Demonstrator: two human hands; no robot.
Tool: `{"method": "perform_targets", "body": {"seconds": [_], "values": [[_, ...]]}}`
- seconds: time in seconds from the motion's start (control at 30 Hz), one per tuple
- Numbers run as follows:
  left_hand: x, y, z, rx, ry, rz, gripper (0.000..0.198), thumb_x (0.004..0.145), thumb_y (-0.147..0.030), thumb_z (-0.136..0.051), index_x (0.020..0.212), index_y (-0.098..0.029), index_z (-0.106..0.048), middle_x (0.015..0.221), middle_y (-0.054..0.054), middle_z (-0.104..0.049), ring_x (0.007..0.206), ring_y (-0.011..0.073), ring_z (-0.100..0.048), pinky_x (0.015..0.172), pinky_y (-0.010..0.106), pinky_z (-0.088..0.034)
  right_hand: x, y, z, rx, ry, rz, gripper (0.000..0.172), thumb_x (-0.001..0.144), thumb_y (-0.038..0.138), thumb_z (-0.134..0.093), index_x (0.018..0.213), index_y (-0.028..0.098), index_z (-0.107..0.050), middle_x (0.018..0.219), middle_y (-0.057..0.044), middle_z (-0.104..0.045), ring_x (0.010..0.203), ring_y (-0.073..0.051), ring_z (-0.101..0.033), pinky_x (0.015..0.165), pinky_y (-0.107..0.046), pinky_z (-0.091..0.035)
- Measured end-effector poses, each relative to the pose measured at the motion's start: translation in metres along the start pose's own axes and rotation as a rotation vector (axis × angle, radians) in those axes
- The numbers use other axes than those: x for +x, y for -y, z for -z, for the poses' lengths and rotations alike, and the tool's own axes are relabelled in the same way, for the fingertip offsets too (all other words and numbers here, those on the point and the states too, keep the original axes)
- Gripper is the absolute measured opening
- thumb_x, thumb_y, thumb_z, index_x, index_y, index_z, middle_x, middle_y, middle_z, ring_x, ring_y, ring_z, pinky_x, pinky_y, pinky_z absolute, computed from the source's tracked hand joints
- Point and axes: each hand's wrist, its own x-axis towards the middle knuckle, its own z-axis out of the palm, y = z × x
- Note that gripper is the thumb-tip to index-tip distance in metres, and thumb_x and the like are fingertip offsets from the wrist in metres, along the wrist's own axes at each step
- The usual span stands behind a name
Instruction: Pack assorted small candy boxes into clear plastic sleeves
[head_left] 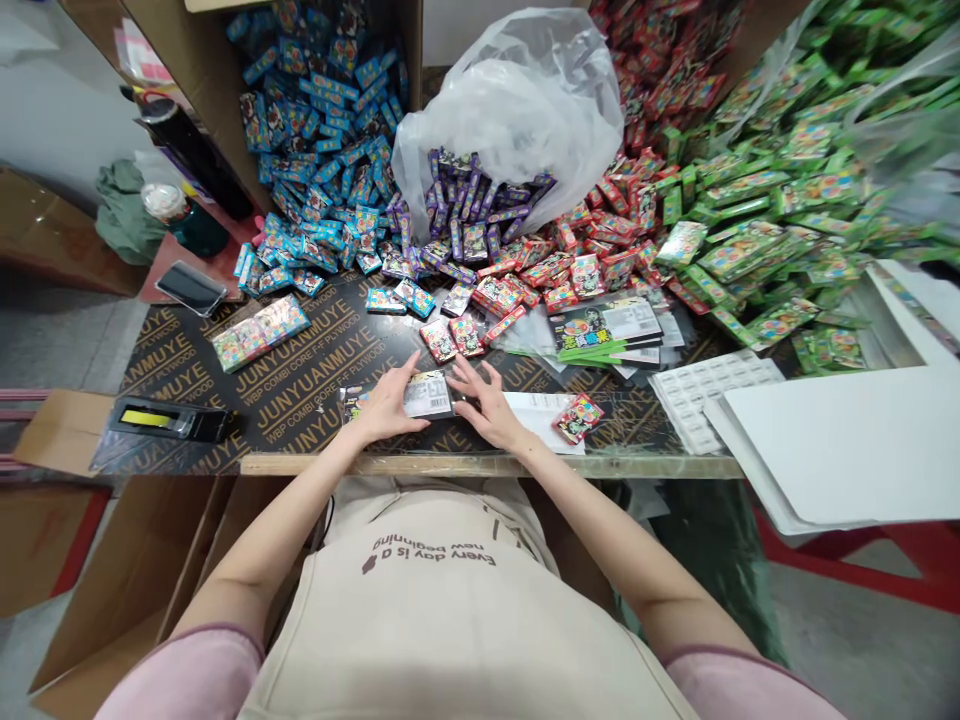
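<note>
- Dark film-faced plywood forms the table (300,340), its smooth surface printed with repeated "JUNYUANMUYE" lettering and its near side edged with a pale wooden strip (487,465).
- A flat, dark pack with a white barcode label (427,395) lies at the table's near edge, between the hands. Its film and the number of packets in it are hard to make out.
- The left hand (386,405) curves narrowly over the pack's left end, fingers on top, holding it.
- The right hand (484,405) spreads wide, fingertips (456,372) at the pack's right end; its grip cannot be told.
- Just right of the right hand, a red packet (577,418) lies tilted on white paper (536,420).
- Small glossy boxes lie heaped by colour: blue (322,150), purple (472,205), red (592,240) and green (780,220). The heaps run together, and the red and green ones are cut off by the top edge.
- A crumpled clear plastic bag (510,110) hides the back of the purple heap.
- A film-wrapped bundle (260,332) sits left of the hands.
- A white moulded tray (712,400) rests against stiff white sheets (832,450), which overhang the table's right side.
</note>
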Motion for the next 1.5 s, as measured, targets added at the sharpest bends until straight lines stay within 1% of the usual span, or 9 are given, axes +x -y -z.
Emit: {"method": "perform_targets", "body": {"seconds": [0.1,0.2,0.33,0.57,0.67,0.8,0.9,1.1,1.5], "values": [[0.0,-0.001,-0.003,0.13,0.076,-0.023,0.111,0.063,-0.032,-0.076,0.152,-0.02,-0.011,0.127,0.013,-0.052,0.116,0.0306,-0.049,0.101,0.046,-0.038,0.037,-0.008,0.009,-0.212,-0.03,0.013,0.064,0.092,0.028,-0.048,0.15,0.023,-0.021,0.146,-0.015,-0.046,0.138,-0.028,-0.037,0.111,-0.054,-0.016],[0.0,-0.004,-0.004,0.302,0.156,-0.026,0.098,0.063,-0.035,-0.075,0.147,-0.018,-0.029,0.127,0.014,-0.051,0.117,0.0323,-0.047,0.101,0.046,-0.037,0.085,-0.022,0.019,-0.423,0.213,0.157,0.073,0.078,0.024,-0.068,0.144,0.021,-0.037,0.152,-0.016,-0.035,0.141,-0.036,-0.028,0.108,-0.057,-0.019],[-0.006,-0.009,0.0,0.431,0.206,-0.003,0.089,0.062,-0.04,-0.075,0.14,-0.013,-0.041,0.128,0.017,-0.051,0.119,0.0328,-0.045,0.101,0.046,-0.035,0.129,-0.03,0.03,-0.412,0.527,0.294,0.045,0.081,0.014,-0.061,0.126,0.014,-0.056,0.129,-0.017,-0.059,0.121,-0.03,-0.052,0.097,-0.042,-0.038],[-0.008,-0.012,-0.004,0.418,0.188,0.005,0.097,0.063,-0.048,-0.075,0.143,-0.013,-0.035,0.133,0.017,-0.049,0.122,0.033,-0.043,0.101,0.046,-0.033,0.16,-0.038,0.024,-0.153,0.454,0.056,0.034,0.095,0.02,-0.039,0.117,0.014,-0.064,0.112,-0.012,-0.068,0.102,-0.022,-0.061,0.088,-0.032,-0.044],[-0.005,-0.013,-0.008,0.382,0.17,0.004,0.098,0.064,-0.043,-0.075,0.146,-0.013,-0.029,0.133,0.018,-0.049,0.122,0.0325,-0.044,0.1,0.045,-0.033,0.15,-0.038,0.014,-0.286,0.332,0.018,0.042,0.091,0.03,-0.049,0.127,0.01,-0.057,0.115,-0.018,-0.062,0.106,-0.027,-0.057,0.089,-0.038,-0.042],[-0.012,-0.006,-0.001,0.299,0.076,0.052,0.107,0.063,-0.037,-0.076,0.149,-0.016,-0.017,0.132,0.017,-0.05,0.119,0.0323,-0.048,0.098,0.045,-0.035,0.118,-0.033,0.01,-0.443,0.24,0.124,0.086,0.07,0.049,-0.073,0.143,0.019,-0.04,0.128,-0.019,-0.053,0.12,-0.038,-0.044,0.1,-0.054,-0.028],[-0.016,-0.002,0.007,0.258,0.0,0.094,0.114,0.062,-0.034,-0.077,0.151,-0.018,-0.009,0.127,0.015,-0.053,0.115,0.0323,-0.05,0.095,0.044,-0.038,0.099,-0.026,0.014,-0.445,0.213,0.118,0.085,0.068,0.043,-0.072,0.143,0.02,-0.039,0.119,-0.016,-0.059,0.116,-0.037,-0.047,0.104,-0.057,-0.017],[-0.011,-0.004,0.009,0.181,-0.109,0.115,0.126,0.06,-0.028,-0.08,0.152,-0.02,0.006,0.127,0.015,-0.054,0.114,0.0322,-0.051,0.095,0.045,-0.039,0.065,0.004,0.026,-0.387,0.177,0.14,0.092,0.074,0.041,-0.072,0.15,0.019,-0.025,0.118,-0.016,-0.059,0.105,-0.035,-0.051,0.089,-0.044,-0.036],[0.013,-0.019,-0.008,0.046,0.056,-0.118,0.123,0.061,-0.025,-0.08,0.152,-0.024,0.002,0.136,0.014,-0.05,0.12,0.0313,-0.048,0.102,0.047,-0.039,0.024,-0.001,0.031,-0.228,0.321,0.202,0.097,0.07,0.047,-0.079,0.148,0.02,-0.028,0.132,-0.016,-0.057,0.114,-0.033,-0.052,0.091,-0.044,-0.037]]}}
